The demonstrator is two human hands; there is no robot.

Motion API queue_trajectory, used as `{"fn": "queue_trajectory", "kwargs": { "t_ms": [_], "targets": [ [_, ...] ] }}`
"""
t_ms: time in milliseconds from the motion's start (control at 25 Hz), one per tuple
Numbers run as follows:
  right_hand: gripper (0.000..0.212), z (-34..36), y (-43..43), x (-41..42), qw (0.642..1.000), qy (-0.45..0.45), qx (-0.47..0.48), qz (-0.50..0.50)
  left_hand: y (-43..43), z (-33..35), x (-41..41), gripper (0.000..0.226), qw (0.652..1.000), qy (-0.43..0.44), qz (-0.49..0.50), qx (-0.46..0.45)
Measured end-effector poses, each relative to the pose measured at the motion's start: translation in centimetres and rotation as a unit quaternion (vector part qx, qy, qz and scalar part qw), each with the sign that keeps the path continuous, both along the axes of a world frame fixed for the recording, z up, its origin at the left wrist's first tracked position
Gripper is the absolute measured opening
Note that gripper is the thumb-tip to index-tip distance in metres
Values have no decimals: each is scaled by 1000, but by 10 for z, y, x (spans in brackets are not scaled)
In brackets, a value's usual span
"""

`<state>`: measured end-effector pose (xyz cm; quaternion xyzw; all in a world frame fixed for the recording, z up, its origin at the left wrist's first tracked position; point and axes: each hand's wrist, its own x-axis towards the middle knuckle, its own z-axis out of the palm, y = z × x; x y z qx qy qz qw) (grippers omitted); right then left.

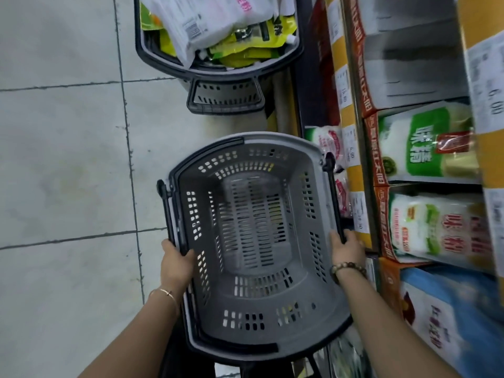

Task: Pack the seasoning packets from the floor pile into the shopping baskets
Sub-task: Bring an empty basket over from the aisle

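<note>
An empty grey shopping basket (275, 140) with black handles hangs in front of me above the floor. My left hand (174, 264) grips its left rim and black handle. My right hand (346, 249) grips the black handle on its right rim. Farther ahead stands a second grey basket (226, 98) filled with white and yellow seasoning packets (218, 25). The floor pile is not in view.
Store shelves (351, 85) run along the right, stacked with cartons and white-green seasoning bags (425, 143). Pale floor tiles (62, 159) spread out to the left. A dark object sits under the held basket at the bottom edge.
</note>
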<state>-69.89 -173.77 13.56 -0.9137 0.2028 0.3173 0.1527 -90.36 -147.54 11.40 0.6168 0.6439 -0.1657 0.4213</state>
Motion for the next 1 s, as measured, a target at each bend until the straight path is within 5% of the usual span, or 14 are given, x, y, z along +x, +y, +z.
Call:
{"fn": "queue_trajectory", "kwargs": {
  "t_ms": [320, 520, 760, 1000],
  "targets": [
    [41, 35, 33, -11, 990, 45, 108, -72, 42, 49, -33, 30, 1000, -1, 26, 4],
    [58, 139, 68, -28, 986, 19, 161, -36, 78, 156, -57, 26, 996, -66, 49, 47],
    [50, 286, 144, -42, 978, -37, 202, 24, 146, 299, -102, 31, 974, -151, 87, 145],
    [65, 368, 237, -54, 961, -47, 262, 70, 218, 382, -138, 42, 955, -191, 130, 185]
  ]
}}
